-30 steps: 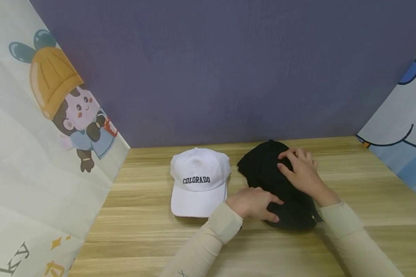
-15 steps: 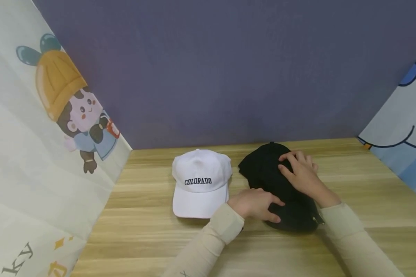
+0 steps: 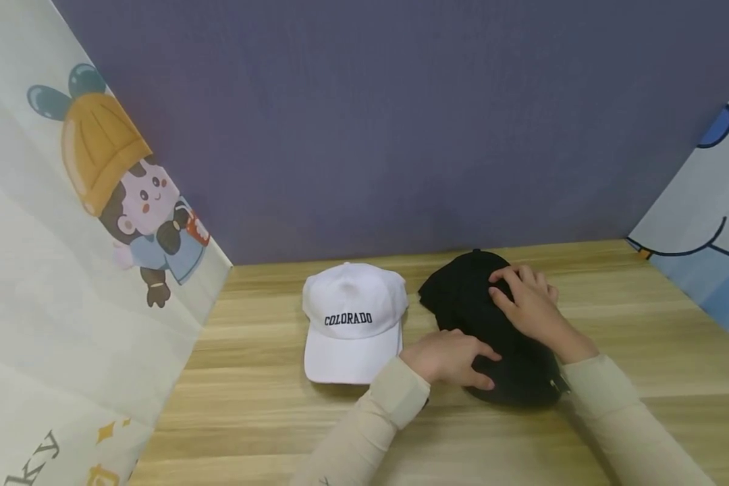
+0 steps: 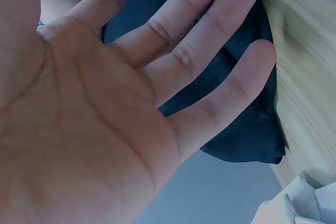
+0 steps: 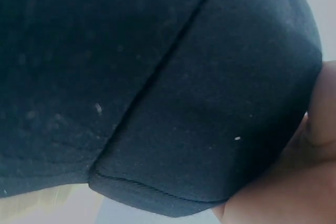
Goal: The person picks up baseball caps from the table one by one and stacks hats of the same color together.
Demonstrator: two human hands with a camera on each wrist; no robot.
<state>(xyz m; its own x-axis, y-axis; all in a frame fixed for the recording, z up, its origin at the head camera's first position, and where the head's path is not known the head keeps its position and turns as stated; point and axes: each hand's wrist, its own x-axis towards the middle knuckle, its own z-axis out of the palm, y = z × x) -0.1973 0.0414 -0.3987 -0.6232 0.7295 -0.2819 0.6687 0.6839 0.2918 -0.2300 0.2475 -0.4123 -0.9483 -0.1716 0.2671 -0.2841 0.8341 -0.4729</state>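
A black baseball cap lies on the wooden table, right of centre, its crown toward the back wall and its brim toward the front. My left hand reaches over its near left side, index finger and thumb lying on the brim area. In the left wrist view the fingers are straight and spread over the dark cloth. On the right side of the crown rests my right hand, fingers spread and slightly bent. The right wrist view is mostly black cloth with a seam, and part of that hand at its right edge.
Left of the black cap sits a white cap lettered COLORADO, close to my left wrist. A dark purple-grey panel stands along the table's back edge. White printed cloths flank both sides. Wooden tabletop extends to the left.
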